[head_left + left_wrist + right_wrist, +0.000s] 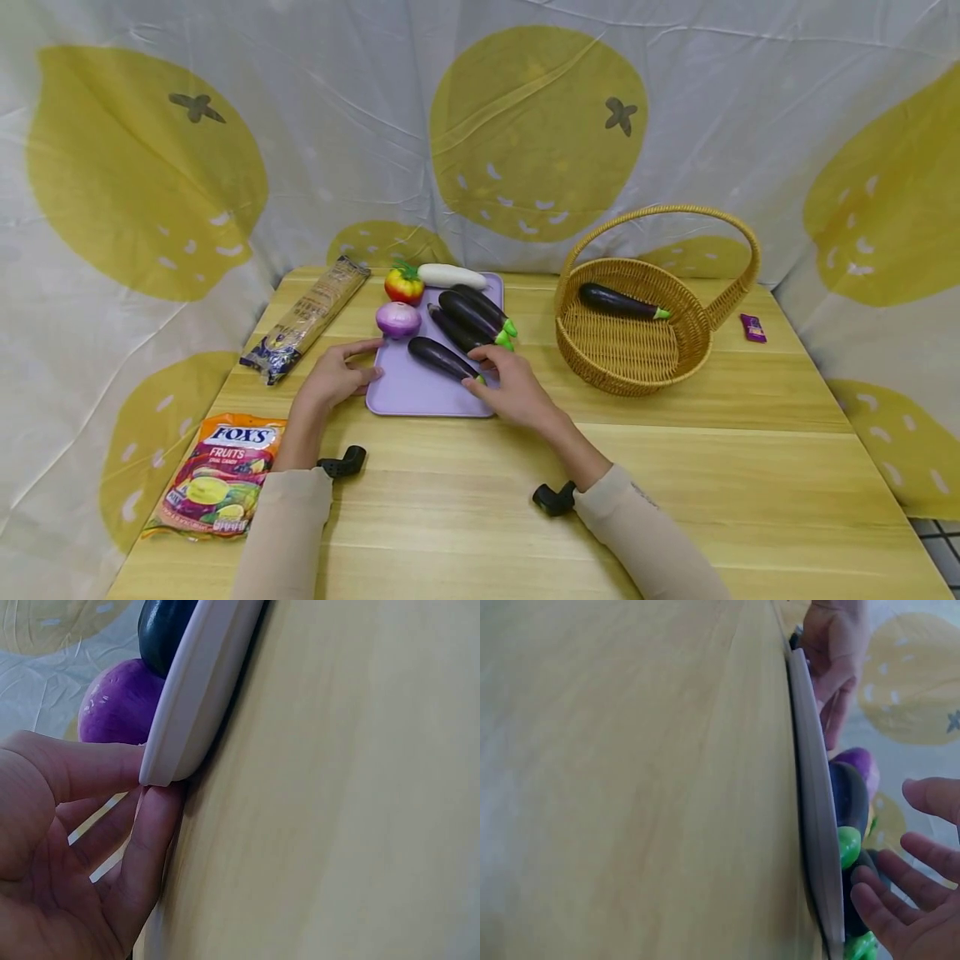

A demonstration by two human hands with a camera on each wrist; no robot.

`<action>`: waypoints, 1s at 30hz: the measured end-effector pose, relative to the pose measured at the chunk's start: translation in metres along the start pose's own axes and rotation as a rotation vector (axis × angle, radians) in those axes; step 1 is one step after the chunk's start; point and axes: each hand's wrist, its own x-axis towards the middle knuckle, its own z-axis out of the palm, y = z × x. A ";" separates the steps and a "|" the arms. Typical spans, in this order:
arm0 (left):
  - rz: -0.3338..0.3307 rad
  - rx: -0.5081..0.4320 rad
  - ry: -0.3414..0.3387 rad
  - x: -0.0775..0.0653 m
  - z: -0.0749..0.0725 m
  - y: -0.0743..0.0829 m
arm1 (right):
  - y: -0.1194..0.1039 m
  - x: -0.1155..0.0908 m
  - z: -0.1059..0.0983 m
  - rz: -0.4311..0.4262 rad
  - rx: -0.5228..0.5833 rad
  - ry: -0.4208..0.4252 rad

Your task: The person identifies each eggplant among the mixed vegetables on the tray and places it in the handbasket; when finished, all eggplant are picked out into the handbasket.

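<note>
A lavender tray (405, 398) lies on the table with its left edge pinched by my left hand (335, 377), thumb and fingers at the rim in the left wrist view. On the tray, a dark eggplant (442, 359) lies nearest me, its green stem end by my right hand (517, 390). That hand's fingers are spread above the tray's right side in the right wrist view, holding nothing. Behind lie several more eggplants (471, 312), a purple onion (398, 320), a red-yellow tomato-like vegetable (405, 287) and a long white vegetable (452, 276).
To the right stands a wicker basket (637, 385) with a tall handle and one eggplant (618, 302) inside. A small purple packet (753, 327) lies beyond it. At left are a long clear-and-blue package (307, 319) and a FOX'S candy bag (217, 479). A lemon-print cloth (360, 167) hangs behind.
</note>
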 end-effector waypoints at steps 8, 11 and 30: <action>-0.005 0.021 0.006 -0.002 0.000 0.000 | 0.003 0.005 0.008 0.009 -0.047 -0.003; -0.011 0.024 0.011 -0.002 0.001 0.000 | 0.002 0.007 0.010 0.005 -0.068 -0.006; -0.006 0.037 0.023 -0.003 0.001 0.002 | -0.005 0.023 0.025 0.077 -0.190 0.000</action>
